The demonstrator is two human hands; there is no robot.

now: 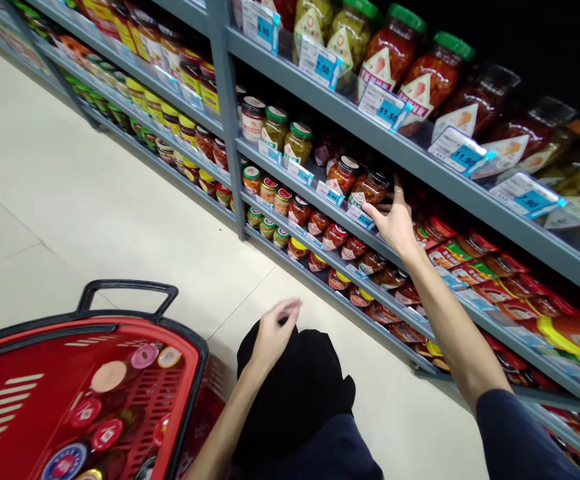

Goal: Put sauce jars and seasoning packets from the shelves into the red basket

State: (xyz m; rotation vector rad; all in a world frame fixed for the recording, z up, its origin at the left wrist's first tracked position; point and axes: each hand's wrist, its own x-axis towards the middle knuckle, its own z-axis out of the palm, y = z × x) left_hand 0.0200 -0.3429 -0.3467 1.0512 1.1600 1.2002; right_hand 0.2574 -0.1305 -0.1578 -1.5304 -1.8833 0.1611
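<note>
Right hand [395, 223], fingers splayed, empty, just beside chili jar [369, 190] at shelf [320, 189] edge, centre frame; clumsy nudge could topple glass. Left hand [273, 333] slack, empty, on knee [300, 380].

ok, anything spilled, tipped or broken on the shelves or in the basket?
Nothing stands out. Jars by the right hand stand upright in rows, contents of the red basket sit lids up, the floor shows no spill. The left hand is empty.

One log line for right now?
right hand open at black-lidded jar | left hand open, empty | red basket holds jars
</note>
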